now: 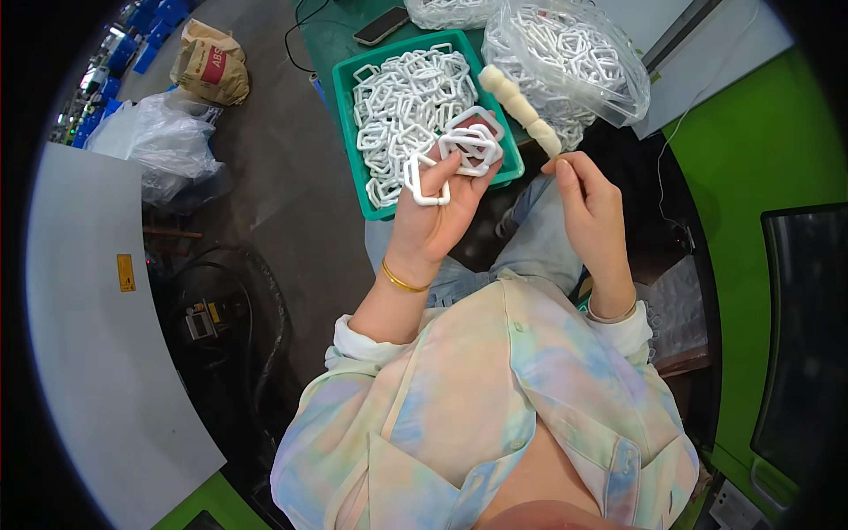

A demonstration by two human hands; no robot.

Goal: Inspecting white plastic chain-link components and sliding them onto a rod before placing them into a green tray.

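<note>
My left hand (439,212) is closed around several white plastic rings (427,196), angular in outline, with the thumb pressed over them. They are held over the near edge of a green tray (358,168) heaped with more white rings (402,110) of the same kind. Off to the right, the thumb and fingers of my right hand (590,208) pinch the lower end of a cream-coloured, knobbly stick (521,108). This stick slants up and left, toward the tray's right side; its exact kind I cannot make out.
Right of the tray, a clear plastic bag (609,75) bulges with white rings. A phone (382,26) lies on the green table (331,35) behind the tray. A brown paper sack (210,62) and plastic wrapping (159,146) are at the far left. Dark cables (265,300) run along the floor.
</note>
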